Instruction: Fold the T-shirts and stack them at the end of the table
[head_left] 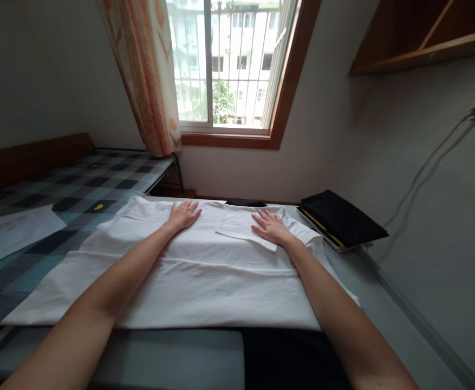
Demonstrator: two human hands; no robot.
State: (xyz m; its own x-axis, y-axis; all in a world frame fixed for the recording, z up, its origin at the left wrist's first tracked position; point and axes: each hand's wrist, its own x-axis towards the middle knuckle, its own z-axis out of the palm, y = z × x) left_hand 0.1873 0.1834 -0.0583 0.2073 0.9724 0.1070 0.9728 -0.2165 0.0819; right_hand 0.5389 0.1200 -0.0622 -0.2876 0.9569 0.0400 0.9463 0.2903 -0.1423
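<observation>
A white shirt (221,292) lies spread across the table, its near edge running along the front and its left part reaching toward the bed. My left hand (183,214) rests flat on the far part of the cloth, fingers apart. Farther right, my right hand (270,226) is also flat with spread fingers, pressing near a folded-over white flap (241,227) that looks like a sleeve. Neither hand grips anything. A long crease crosses the cloth between my forearms.
On the table's right side sits a stack of black folders (338,219) by the wall. To the left is a bed with a checked cover (75,189) and white paper (18,230) on it. A curtain (151,81) hangs beside the barred window. A cable (424,162) runs down the right wall.
</observation>
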